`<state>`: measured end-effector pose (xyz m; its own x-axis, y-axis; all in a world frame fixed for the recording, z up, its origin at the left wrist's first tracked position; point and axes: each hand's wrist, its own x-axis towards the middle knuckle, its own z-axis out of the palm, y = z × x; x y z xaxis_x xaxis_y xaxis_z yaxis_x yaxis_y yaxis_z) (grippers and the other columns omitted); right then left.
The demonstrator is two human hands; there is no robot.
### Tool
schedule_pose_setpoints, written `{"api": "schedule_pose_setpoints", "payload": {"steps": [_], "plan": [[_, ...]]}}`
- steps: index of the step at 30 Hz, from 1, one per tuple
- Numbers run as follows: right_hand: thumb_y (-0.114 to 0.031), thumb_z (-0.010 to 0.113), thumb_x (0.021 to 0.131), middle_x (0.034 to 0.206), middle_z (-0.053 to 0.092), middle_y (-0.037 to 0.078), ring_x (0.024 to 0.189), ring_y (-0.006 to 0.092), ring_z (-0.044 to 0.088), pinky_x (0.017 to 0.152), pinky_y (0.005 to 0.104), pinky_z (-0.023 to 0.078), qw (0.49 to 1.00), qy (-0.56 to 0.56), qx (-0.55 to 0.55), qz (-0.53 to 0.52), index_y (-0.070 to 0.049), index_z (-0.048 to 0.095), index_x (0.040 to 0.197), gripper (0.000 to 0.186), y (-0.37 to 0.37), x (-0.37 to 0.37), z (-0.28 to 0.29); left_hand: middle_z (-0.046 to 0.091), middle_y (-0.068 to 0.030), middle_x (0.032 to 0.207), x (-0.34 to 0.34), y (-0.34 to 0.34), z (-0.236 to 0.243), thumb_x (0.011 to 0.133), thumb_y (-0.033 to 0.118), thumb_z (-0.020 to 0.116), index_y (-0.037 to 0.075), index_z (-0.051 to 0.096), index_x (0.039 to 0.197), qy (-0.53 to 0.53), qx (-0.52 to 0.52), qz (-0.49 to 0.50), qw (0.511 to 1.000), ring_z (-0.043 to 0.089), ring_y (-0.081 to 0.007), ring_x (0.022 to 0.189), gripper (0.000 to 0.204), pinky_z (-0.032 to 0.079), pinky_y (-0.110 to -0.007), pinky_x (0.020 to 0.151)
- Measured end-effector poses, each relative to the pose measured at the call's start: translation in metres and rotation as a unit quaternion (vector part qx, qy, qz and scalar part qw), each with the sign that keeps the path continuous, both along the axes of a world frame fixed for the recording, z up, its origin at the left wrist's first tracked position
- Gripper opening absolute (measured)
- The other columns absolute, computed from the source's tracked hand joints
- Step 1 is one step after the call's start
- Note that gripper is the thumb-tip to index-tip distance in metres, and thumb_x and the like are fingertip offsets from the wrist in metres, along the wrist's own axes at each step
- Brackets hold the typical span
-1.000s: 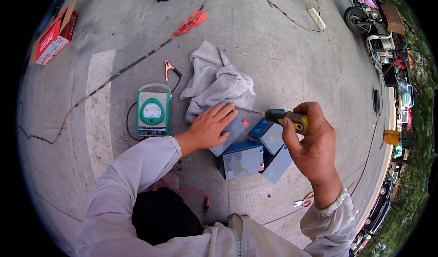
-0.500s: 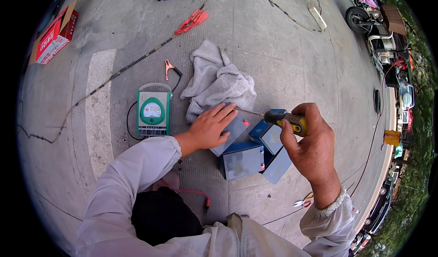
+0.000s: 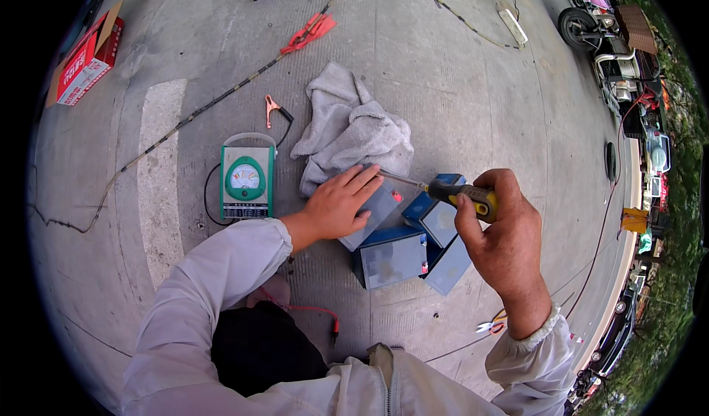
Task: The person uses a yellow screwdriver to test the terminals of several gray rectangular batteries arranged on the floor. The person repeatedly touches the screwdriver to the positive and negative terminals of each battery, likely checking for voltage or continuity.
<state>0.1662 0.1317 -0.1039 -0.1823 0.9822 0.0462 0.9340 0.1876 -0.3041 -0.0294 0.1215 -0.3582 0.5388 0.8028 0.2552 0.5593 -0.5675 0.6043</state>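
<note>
My left hand point(image 3: 334, 208) lies flat with fingers stretched over a grey-topped battery point(image 3: 381, 206) that has a red terminal mark. Held in my right hand point(image 3: 508, 245) is a screwdriver point(image 3: 447, 191) with a black and yellow handle. Its shaft points left, and the tip is at the battery's far edge, close to my left fingertips; the exact contact is too small to tell. More blue-and-grey batteries sit against one another: one in front point(image 3: 391, 261), one at the right point(image 3: 443, 222) and one tilted beside them point(image 3: 449, 270). A crumpled grey towel point(image 3: 354, 132) lies just beyond.
Left of the towel stands a green-framed dial tester point(image 3: 247, 178) with a copper clamp point(image 3: 270, 108) on a black lead. A red lead point(image 3: 314, 310) lies near me, scissors point(image 3: 493, 324) by my right forearm. A striped cable point(image 3: 221, 97) crosses the concrete; a red box point(image 3: 92, 62) stands far left.
</note>
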Motion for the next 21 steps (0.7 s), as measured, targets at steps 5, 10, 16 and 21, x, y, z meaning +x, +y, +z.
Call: {"api": "schedule_pose_setpoints", "payload": {"steps": [5, 10, 16, 21], "plan": [[-0.019, 0.076, 0.087, 0.082, 0.069, 0.016, 0.071, 0.035, 0.07, 0.064, 0.0422, 0.056, 1.0, 0.007, -0.016, -0.003, -0.004, 0.057, 0.104, 0.03, -0.001, 0.001, 0.0, 0.039, -0.0107, 0.159, 0.0, 0.0, 0.0, 0.081, 0.025, 0.071, 0.006, 0.051, 0.145, -0.002, 0.003, 0.002, 1.0, 0.047, -0.0349, 0.136, 0.07, 0.047, -0.042, 0.106], [-0.017, 0.075, 0.086, 0.089, 0.065, 0.013, 0.072, 0.0358, 0.067, 0.064, 0.0412, 0.054, 0.992, 0.011, -0.004, 0.127, -0.005, 0.055, 0.109, 0.032, 0.013, 0.002, 0.011, 0.038, -0.0134, 0.16, -0.001, 0.0, 0.0, 0.081, 0.023, 0.071, 0.005, 0.049, 0.146, 0.003, -0.005, -0.002, 1.0, 0.046, -0.036, 0.138, 0.071, 0.047, -0.042, 0.108], [-0.011, 0.067, 0.089, 0.101, 0.061, 0.018, 0.077, 0.0381, 0.066, 0.067, 0.0436, 0.054, 0.984, -0.07, -0.068, 0.147, -0.006, 0.056, 0.114, 0.027, 0.031, -0.008, 0.018, 0.038, -0.0136, 0.16, -0.001, 0.0, 0.002, 0.081, 0.023, 0.071, 0.005, 0.049, 0.147, 0.004, -0.007, -0.004, 1.0, 0.046, -0.0357, 0.137, 0.071, 0.048, -0.042, 0.107], [-0.028, 0.073, 0.089, 0.095, 0.062, 0.014, 0.075, 0.0356, 0.067, 0.064, 0.0437, 0.054, 0.994, -0.039, -0.029, 0.1, -0.008, 0.058, 0.107, 0.031, 0.032, -0.022, 0.02, 0.038, -0.0121, 0.159, 0.0, 0.001, 0.0, 0.082, 0.024, 0.071, 0.005, 0.05, 0.146, -0.002, -0.003, -0.003, 1.0, 0.046, -0.0348, 0.136, 0.07, 0.048, -0.042, 0.106]]}}
